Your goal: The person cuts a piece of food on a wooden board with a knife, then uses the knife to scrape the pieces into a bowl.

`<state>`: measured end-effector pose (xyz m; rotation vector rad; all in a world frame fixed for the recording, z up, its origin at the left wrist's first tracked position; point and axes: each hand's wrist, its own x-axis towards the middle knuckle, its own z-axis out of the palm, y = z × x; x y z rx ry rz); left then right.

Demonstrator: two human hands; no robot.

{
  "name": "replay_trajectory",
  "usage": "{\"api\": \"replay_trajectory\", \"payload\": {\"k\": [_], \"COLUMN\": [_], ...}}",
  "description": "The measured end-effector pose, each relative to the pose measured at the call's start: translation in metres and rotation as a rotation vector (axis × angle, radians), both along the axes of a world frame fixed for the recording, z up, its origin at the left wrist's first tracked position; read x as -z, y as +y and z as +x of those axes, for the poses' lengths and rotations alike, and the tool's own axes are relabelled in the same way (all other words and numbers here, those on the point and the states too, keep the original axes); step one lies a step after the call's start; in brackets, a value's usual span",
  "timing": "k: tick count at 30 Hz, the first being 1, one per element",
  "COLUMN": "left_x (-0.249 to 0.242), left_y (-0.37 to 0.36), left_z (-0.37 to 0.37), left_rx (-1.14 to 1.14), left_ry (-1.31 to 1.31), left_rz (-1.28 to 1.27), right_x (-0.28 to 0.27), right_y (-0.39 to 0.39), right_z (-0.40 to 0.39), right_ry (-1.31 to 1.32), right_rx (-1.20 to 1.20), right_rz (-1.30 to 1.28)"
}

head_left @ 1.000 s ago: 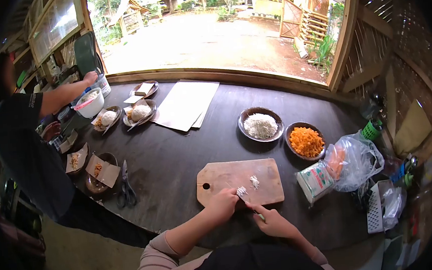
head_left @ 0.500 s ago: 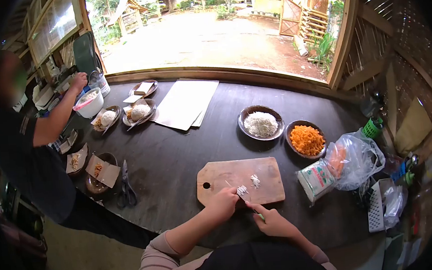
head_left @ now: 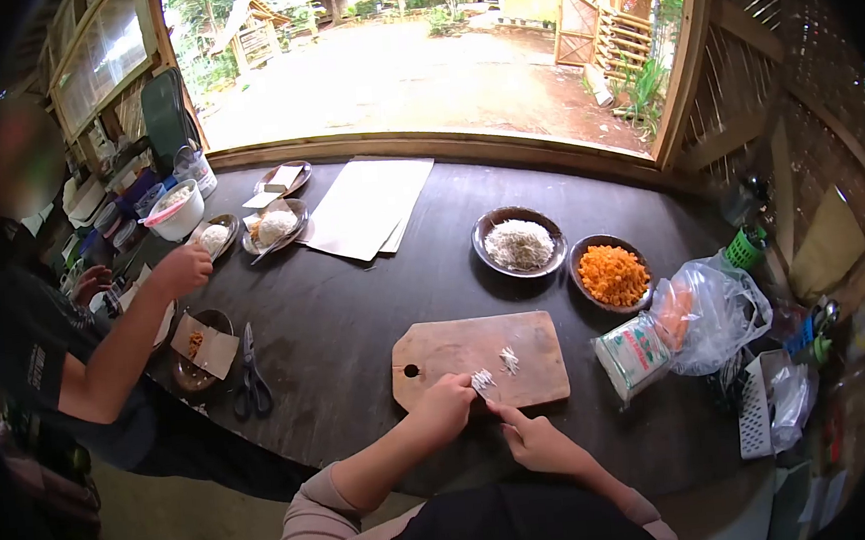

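Knife handle grasped in your right hand, you have the blade angled over the near part of the cutting board. Your left hand is curled just beside the white slivers on that board; whether it pinches any, I cannot tell. Tuck those fingertips back from the edge, steady the board against the dark surface, and leave the second white pile out of each stroke.
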<state>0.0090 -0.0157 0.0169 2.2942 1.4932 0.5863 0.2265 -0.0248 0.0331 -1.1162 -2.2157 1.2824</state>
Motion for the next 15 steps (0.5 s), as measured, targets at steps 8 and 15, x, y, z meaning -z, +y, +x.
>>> {"api": "replay_trajectory", "payload": {"k": [8, 15], "left_x": [-0.004, 0.008], "left_y": [0.000, 0.003], "left_z": [-0.002, -0.003], "left_rx": [0.023, 0.033], "left_ry": [-0.016, -0.053], "left_rz": [0.006, 0.025], "right_x": [-0.023, -0.018], "right_y": [0.002, 0.002], "right_z": [0.006, 0.001], "right_ry": [-0.052, -0.091], "right_rx": [-0.010, -0.001], "right_rz": [-0.131, -0.229]}}
